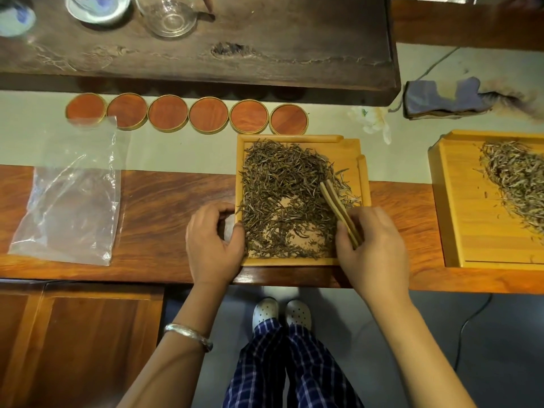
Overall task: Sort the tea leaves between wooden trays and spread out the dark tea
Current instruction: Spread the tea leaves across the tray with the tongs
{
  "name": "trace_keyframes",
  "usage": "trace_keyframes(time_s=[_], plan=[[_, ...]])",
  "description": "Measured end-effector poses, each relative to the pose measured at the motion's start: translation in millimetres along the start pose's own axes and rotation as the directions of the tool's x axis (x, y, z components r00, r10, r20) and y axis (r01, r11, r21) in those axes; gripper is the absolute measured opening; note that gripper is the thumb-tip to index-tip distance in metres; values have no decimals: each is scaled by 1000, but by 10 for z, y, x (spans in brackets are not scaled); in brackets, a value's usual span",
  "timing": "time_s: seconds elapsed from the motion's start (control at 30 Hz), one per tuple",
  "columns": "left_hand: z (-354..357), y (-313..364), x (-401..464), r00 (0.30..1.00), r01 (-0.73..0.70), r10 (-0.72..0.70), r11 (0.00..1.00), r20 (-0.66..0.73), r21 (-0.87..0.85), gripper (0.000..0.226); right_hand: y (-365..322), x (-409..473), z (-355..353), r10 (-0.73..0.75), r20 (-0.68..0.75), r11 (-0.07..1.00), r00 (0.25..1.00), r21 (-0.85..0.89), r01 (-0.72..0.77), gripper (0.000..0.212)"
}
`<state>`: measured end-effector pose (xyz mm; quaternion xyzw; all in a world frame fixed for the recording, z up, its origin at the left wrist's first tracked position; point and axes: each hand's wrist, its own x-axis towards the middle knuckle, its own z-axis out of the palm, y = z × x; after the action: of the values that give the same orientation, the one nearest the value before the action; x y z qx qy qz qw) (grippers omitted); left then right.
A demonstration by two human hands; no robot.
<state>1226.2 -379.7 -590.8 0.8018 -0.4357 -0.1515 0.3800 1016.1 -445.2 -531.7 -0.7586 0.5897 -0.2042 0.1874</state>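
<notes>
The right hand (371, 248) pinches wooden tongs (341, 212) pointing up-left into dark tea (282, 198); left hand (213, 241) seemingly grips the tray (297, 262).

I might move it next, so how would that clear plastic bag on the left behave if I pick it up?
The clear plastic bag looks thin and crumpled, so it would probably go floppy and sag. It appears empty, so likely very light and easily shifted. Its glossy film may be slippery to pinch.
</notes>
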Motion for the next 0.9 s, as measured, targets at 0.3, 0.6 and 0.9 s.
trace_keyframes(time_s=[0.3, 0.6, 0.9], plan=[[0, -1, 5, 1000, 8, -8, 1000, 4, 4, 24, 40, -223, 17, -33, 58, 999, 998, 34, 31, 13], [6, -7, 9, 1000, 4, -4, 1000, 9, -1, 25, 7, -344, 34, -60, 116, 998, 991, 21, 58, 12], [10, -1, 1, 1000, 0, 0, 1000, -5, 1, 25, -384, 286, 185, -140, -10, 988, 990, 57, 140, 13]])
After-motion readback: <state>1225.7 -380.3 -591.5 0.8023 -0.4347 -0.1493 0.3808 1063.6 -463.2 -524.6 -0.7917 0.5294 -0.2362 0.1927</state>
